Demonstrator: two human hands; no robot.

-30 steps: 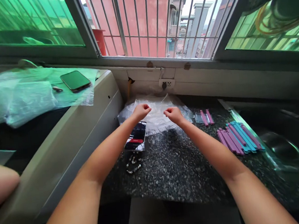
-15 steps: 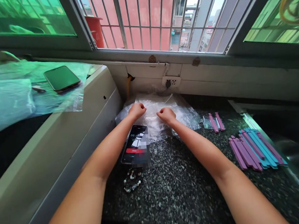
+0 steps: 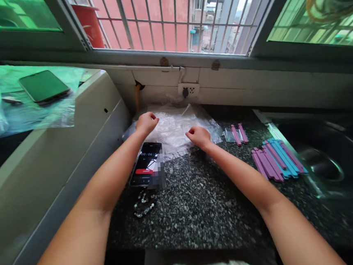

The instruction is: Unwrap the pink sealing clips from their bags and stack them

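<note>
My left hand and my right hand are both closed and rest on a pile of clear plastic bags at the back of a dark speckled counter. Each hand pinches the plastic. A phone with a lit timer screen lies just under my left forearm. A small bundle of shiny beads lies in front of the phone.
Purple and blue sticks lie in a pile at the right, with two more purple ones in a small bag. A steel sink is at far right. Another phone lies on plastic on the white appliance at left.
My hands have spread apart on the plastic: the left moved back and left, the right slightly nearer. The camera view shifted.
</note>
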